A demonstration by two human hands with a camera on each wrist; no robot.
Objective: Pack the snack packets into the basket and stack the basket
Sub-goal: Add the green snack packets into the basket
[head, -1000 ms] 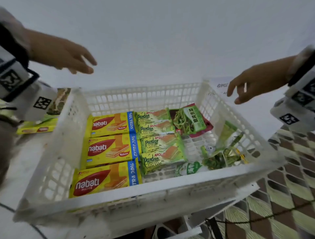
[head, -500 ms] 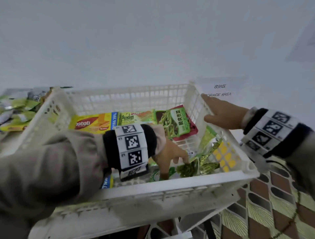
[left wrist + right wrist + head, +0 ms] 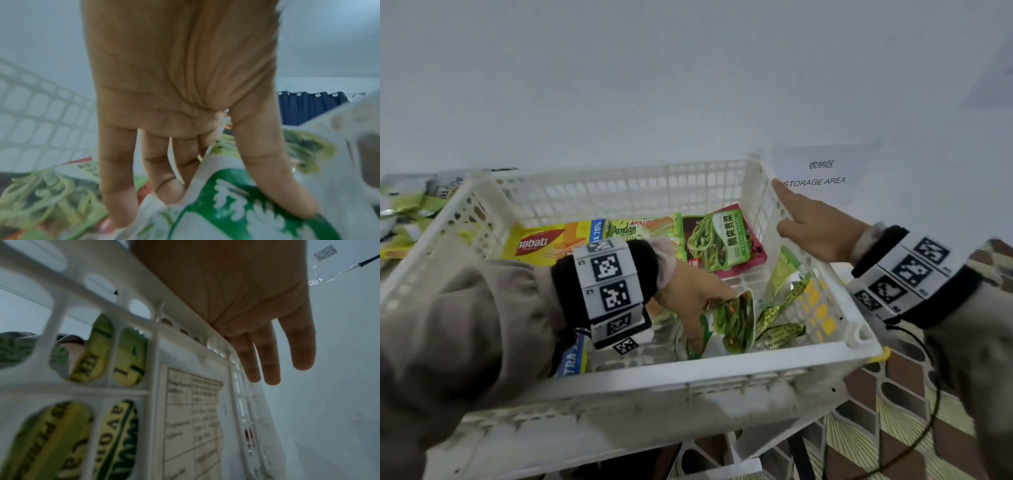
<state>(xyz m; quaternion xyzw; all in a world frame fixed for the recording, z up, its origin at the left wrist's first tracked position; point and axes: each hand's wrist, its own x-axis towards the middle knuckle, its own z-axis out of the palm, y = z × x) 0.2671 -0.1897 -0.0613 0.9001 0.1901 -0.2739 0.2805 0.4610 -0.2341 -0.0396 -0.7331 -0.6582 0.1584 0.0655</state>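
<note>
A white slotted basket (image 3: 688, 373) holds yellow nabati wafer packs (image 3: 544, 241), a Pandan cake pack (image 3: 637, 228), a red-and-green vegetable packet (image 3: 722, 240) and small yellow-green packets (image 3: 780, 308). My left hand (image 3: 709, 318) reaches down into the basket's front right part. Its thumb (image 3: 267, 170) and fingers (image 3: 119, 178) pinch a green-and-white snack packet (image 3: 732, 322), which stands on edge. My right hand (image 3: 811, 226) rests on the basket's right rim with its fingers (image 3: 298, 340) straight. My left sleeve hides the front wafer packs.
More loose snack packets (image 3: 404, 212) lie on the table left of the basket. A "STORAGE AREA" sign (image 3: 815, 174) is behind the right corner. White plastic (image 3: 722, 462) shows under the basket. Patterned floor (image 3: 893, 428) lies to the right. A paper label (image 3: 195, 418) sits on the basket's side.
My left hand came from above the basket's left side down into it and took hold of the green-and-white packet, tipping it up. My right hand settled onto the right rim.
</note>
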